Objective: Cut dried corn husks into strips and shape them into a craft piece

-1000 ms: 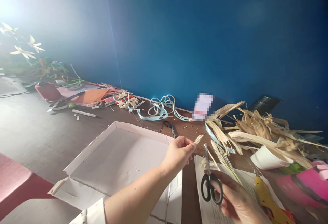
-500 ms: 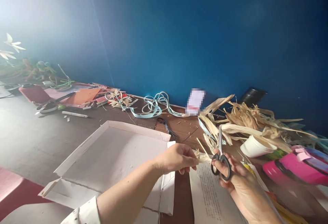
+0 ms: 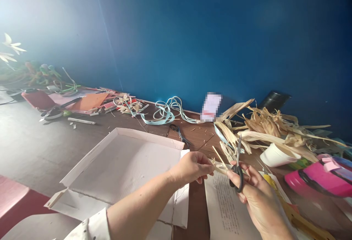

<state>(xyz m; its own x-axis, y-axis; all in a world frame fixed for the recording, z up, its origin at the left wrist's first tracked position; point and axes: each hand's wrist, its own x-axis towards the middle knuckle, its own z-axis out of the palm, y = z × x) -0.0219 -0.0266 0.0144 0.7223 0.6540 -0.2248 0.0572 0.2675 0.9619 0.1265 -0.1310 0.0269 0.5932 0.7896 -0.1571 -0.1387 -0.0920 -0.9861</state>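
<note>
My left hand [image 3: 194, 168] is closed in a pinch on a small pale piece of corn husk [image 3: 219, 167], stretched between both hands. My right hand [image 3: 257, 192] is closed around black-handled scissors [image 3: 239, 150], blades pointing up and away. My right thumb and fingertips also seem to touch the near end of the husk piece. A thin pale stick [image 3: 219, 155] slants up just behind that piece. Below the hands lies a printed sheet [image 3: 220, 203]. More dried corn husks [image 3: 265, 124] are heaped beyond my right hand.
An open white cardboard box [image 3: 126, 163] lies to the left. Behind it are a second pair of scissors [image 3: 180, 135] and light-blue ribbon [image 3: 162, 117]. On the right are a white cup [image 3: 279, 155], a pink container [image 3: 316, 179] and a yellow tool [image 3: 269, 181]. A blue wall stands behind.
The scissors in my right hand have turned, and their blades now show slightly apart. My left hand keeps its pinch on the husk. The view has shifted slightly.
</note>
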